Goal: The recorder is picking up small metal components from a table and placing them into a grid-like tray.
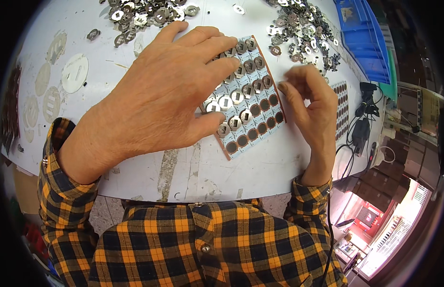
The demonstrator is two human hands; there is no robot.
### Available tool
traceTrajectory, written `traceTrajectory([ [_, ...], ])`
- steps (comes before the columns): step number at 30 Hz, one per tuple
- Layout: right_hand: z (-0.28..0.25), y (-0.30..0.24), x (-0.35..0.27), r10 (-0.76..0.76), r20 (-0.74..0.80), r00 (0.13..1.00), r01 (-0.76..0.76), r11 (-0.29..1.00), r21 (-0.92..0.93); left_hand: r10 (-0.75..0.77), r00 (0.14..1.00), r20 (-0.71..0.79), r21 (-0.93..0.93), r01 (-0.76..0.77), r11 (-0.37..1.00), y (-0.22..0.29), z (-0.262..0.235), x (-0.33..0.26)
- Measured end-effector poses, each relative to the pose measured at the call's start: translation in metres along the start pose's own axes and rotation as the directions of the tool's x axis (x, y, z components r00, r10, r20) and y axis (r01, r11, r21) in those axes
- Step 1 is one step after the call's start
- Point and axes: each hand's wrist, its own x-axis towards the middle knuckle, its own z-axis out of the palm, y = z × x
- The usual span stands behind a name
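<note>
A light-blue panel of small circuit boards point(230, 152) lies tilted on the white table in front of me. Round metal clips with slotted middles point(246, 115) cover its upper rows, while bare dark discs point(262, 128) show along its lower right rows. My left hand point(159, 88) spreads over the panel's left part, fingers and thumb apart, and hides the boards beneath. Just off the right edge is my right hand point(310, 95), its fingers curled and thumb drawn toward the index finger. Anything small in that pinch is hidden.
Heaps of loose metal clips lie at the far left point(150, 14) and far right point(303, 33). A blue bin point(365, 43) stands at the right, above a second panel point(342, 107). Black cables and an adapter point(360, 129) lie at the right edge. A whitish disc point(75, 73) is at left.
</note>
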Motion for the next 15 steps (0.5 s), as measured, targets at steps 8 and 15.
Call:
traceTrajectory([
  [8, -0.010, -0.029, -0.017, 0.312, 0.206, 0.927, -0.372, 0.715, 0.591, -0.028, 0.999, 0.017, -0.042, 0.029, 0.999, 0.001, -0.002, 0.003],
  [15, 0.008, -0.043, -0.019, 0.243, 0.271, 0.931, -0.357, 0.758, 0.546, 0.013, 0.999, 0.030, 0.025, -0.014, 1.000, 0.002, -0.003, 0.000],
])
